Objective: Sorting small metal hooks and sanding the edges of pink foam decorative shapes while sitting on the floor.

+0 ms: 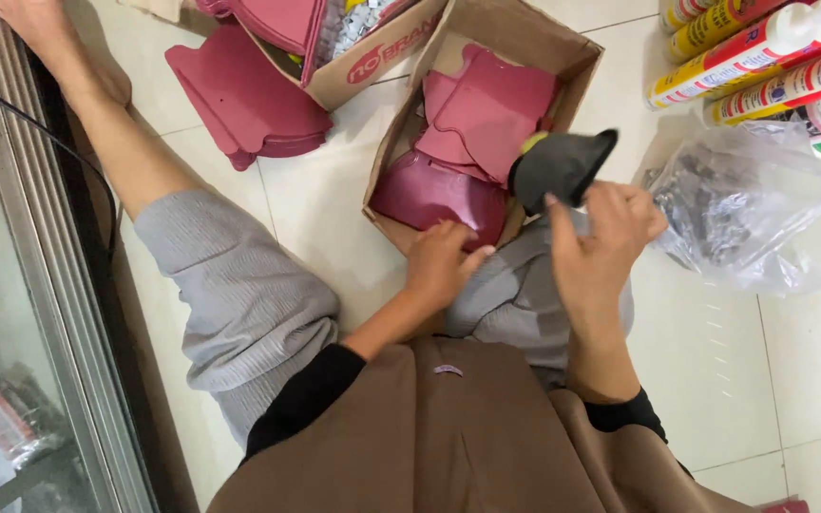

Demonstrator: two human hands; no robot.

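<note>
My right hand (599,237) holds a black tool with a flared black head and a yellow-green spot (559,166), raised over the near corner of an open cardboard box (387,152). That box holds several maroon shaped pieces (486,109). My left hand (441,261) rests at the box's near edge, fingers on a glossy maroon piece (425,193); whether it grips it I cannot tell. I sit on the tiled floor in grey trousers with one leg stretched left.
A second cardboard box (372,57) with maroon pieces and small metal parts stands behind. A stack of maroon pieces (244,95) lies left. A clear plastic bag of dark metal parts (734,204) lies right. Sealant tubes (762,62) lie top right. A glass door frame (21,237) runs along the left.
</note>
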